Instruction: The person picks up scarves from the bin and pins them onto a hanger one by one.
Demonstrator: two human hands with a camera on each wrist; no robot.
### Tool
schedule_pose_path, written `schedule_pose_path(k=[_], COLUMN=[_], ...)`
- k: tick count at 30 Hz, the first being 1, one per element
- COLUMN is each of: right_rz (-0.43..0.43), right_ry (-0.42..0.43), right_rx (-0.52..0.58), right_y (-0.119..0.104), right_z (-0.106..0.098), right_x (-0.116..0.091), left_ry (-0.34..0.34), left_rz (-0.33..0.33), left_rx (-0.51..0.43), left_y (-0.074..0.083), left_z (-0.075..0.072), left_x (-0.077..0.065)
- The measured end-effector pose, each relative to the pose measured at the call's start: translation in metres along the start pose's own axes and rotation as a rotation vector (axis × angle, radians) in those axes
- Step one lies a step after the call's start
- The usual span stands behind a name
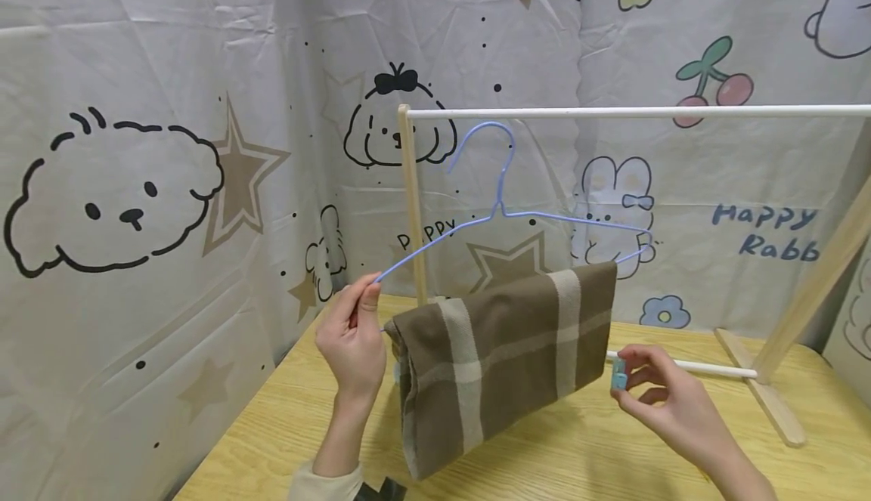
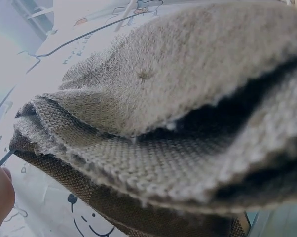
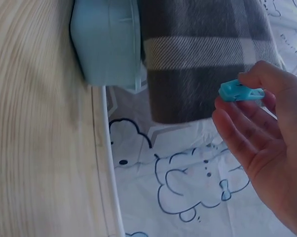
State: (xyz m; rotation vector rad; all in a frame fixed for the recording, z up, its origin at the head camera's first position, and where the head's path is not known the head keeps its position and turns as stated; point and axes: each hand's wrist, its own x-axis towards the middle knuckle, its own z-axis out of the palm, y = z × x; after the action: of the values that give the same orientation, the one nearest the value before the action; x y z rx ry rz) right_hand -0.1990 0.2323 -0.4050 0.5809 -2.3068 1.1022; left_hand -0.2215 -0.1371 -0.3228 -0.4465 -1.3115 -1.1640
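My left hand (image 1: 357,346) pinches the lower left corner of a blue wire hanger (image 1: 501,209) between thumb and fingers, holding it up in front of me. Folded over the hanger's bottom bar hangs a brown plaid scarf-like cloth (image 1: 517,350) with pale stripes. The left wrist view shows its layered folds (image 2: 153,153) close up. My right hand (image 1: 674,399) pinches a small teal clothespin (image 3: 237,92) just off the cloth's right edge. The clothespin and the cloth appear apart in the head view. The cloth hides most of the hanger's bottom bar.
A wooden rack with a white top rail (image 1: 612,112) stands behind the hanger; the hook is below that rail, off it. A light blue plastic box (image 3: 106,44) sits on the wooden table (image 3: 35,148), mostly hidden behind the cloth. Printed curtains (image 1: 136,320) surround the table.
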Motion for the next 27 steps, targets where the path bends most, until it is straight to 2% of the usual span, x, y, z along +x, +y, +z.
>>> schedule_pose_path(k=[10,17,24,27], right_rz=[-0.137,-0.236,-0.268,-0.314], right_ry=[0.111,0.115,0.093,0.115], right_rx=[0.105,0.091,0.123,0.157], right_y=[-0.022,-0.036,-0.057,-0.067], right_z=[0.012,0.011,0.006,0.007], right_x=[0.005,0.016,0.034,0.042], left_ry=[-0.032,-0.051,-0.034,-0.031], left_rz=[0.014,0.013,0.003,-0.002], left_rx=[-0.002,-0.02,-0.042,-0.049], left_y=[0.001,0.002,0.007,0.008], left_z=[0.001,0.003,0.007,0.008], left_x=[-0.002,-0.005,-0.006,-0.008])
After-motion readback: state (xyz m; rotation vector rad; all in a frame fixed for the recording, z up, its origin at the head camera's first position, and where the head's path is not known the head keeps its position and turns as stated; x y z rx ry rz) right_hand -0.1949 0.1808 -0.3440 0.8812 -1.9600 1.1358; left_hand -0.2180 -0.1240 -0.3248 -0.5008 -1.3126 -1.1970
